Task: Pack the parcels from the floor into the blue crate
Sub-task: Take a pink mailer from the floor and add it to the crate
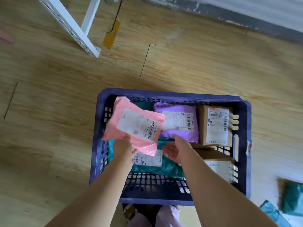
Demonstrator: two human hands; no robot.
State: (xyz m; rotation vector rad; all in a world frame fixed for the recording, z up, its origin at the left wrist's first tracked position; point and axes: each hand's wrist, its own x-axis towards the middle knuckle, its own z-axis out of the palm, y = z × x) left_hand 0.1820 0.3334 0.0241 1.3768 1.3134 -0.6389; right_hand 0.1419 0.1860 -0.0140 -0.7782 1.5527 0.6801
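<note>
Left hand (123, 149) gripped pink mailer (136, 123) by near edge, tilted above far-left corner of blue crate (164, 93), likely aiming for gap there. Right hand (176, 149) open, fingers relaxed, over crate middle, probably ready to guide it down onto teal mailer (164, 169). Purple mailer (178, 122) and cardboard box (216, 126) sat along far wall. Second box (219, 167) at near-right corner partly hidden by forearm; teal parcels on floor (291, 199) blurred, cut off

Single head-worn wide-angle view, aimed forward and steeply down at the floor (49, 95). The blue crate (172, 94) lies close below the camera, filling the lower centre; the wall (262, 5) at upper right bounds the field.
</note>
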